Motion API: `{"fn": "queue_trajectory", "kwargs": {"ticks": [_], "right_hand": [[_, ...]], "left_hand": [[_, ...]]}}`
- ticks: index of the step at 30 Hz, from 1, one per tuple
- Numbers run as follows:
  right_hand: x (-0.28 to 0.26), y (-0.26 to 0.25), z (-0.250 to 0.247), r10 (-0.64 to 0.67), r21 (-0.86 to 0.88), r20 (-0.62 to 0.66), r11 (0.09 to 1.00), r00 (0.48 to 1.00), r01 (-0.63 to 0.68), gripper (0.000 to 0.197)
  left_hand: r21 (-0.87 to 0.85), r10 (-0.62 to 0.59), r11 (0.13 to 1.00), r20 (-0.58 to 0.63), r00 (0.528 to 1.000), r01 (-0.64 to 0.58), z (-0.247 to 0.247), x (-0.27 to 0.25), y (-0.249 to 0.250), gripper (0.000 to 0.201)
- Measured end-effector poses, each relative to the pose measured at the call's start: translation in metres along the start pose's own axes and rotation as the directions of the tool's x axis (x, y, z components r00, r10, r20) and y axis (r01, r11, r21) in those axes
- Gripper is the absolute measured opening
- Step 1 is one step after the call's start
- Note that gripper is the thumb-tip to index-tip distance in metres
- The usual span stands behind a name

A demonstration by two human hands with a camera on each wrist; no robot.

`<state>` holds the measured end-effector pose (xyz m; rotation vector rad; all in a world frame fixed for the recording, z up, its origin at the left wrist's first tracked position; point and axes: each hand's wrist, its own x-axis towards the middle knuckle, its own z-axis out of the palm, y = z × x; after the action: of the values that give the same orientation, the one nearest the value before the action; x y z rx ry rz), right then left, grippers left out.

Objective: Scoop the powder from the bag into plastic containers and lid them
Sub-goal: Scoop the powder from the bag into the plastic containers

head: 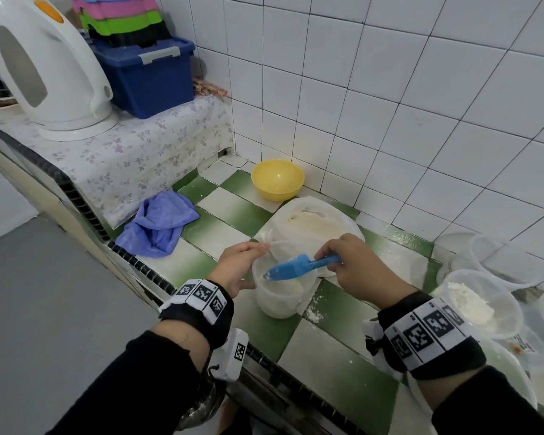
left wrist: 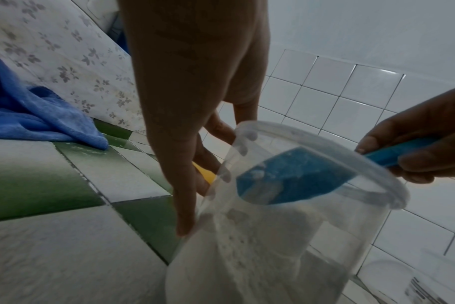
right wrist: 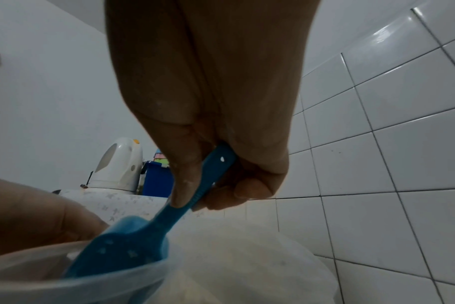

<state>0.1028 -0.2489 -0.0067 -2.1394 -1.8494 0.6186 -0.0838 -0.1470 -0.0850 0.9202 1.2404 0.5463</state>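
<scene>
White powder sits in the clear round plastic container on my green-and-white checkered tile counter, just in front of the open white plastic bag. Left wrist view: my left hand wraps its fingers around the container wall. Right wrist view: my right hand pinches the blue plastic scoop by its handle, bowl tipped into the container mouth.

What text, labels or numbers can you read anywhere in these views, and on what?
No words are readable.
Wrist bands: black-and-white square code markers, no letters.
Printed label on a clear container at the right edge: blurred, unreadable.
Kettle, blue scoop, blue storage box: no visible text.
</scene>
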Motion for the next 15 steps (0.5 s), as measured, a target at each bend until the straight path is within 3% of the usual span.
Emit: {"fn": "queue_trajectory", "kwargs": {"ticks": [8,15], "right_hand": [[0.000,0.012,-0.030,0.046,0.135,0.029,0.990,0.999,-0.049,0.018],[0.007,0.039,-0.051,0.208,0.461,-0.192,0.882,0.959,-0.099,0.018]], "left_hand": [[0.015,0.029,0.999,-0.022,0.999,-0.028,0.000,-0.001,0.005,0.017],[0.008,0.067,0.998,-0.037,0.997,-0.067,0.001,0.008,0.008,0.020]]}}
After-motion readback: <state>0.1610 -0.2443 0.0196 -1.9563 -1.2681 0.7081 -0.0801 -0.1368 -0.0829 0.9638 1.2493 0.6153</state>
